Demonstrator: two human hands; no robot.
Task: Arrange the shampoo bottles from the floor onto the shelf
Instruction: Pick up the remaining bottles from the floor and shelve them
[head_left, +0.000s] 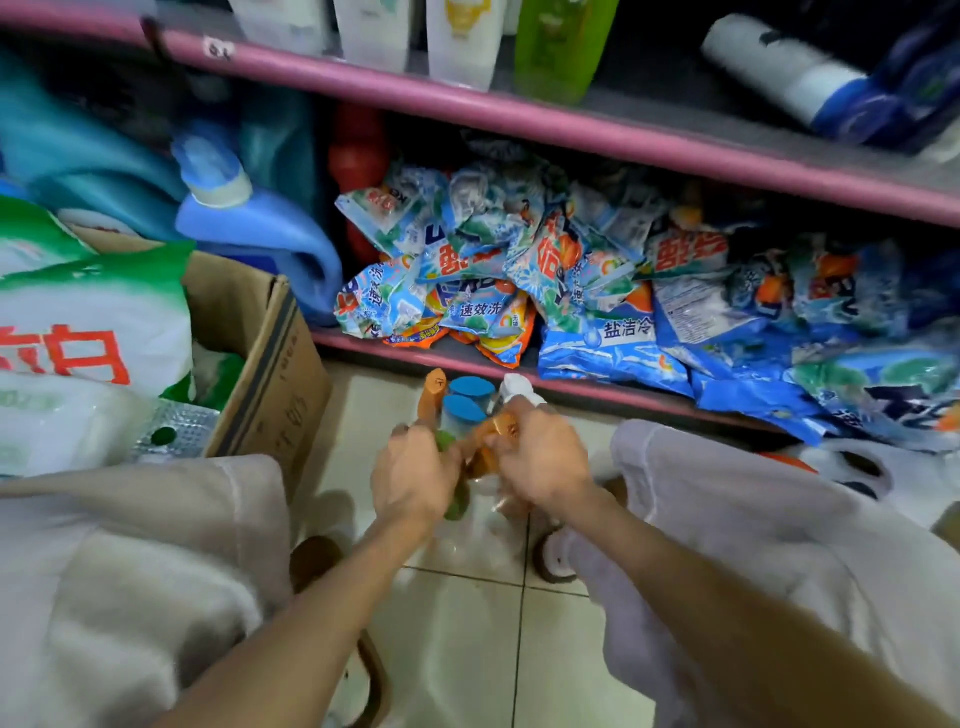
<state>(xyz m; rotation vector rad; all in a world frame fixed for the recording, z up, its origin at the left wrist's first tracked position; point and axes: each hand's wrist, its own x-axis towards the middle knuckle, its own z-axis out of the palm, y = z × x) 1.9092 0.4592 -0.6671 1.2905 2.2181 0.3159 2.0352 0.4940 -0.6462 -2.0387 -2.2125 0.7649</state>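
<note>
Head: shampoo bottles (467, 410) between hands (415, 475).

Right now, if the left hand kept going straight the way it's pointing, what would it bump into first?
Probably the blue-capped bottles right in front of the left hand, which already grips a green bottle. Beyond them comes the pink bottom shelf edge. Depth is hard to judge from this one view.

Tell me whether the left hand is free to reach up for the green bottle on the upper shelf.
Probably not yet: the left hand is gripping a green bottle on the floor. The way up to the shelf's green bottle looks open once it lets go.
</note>
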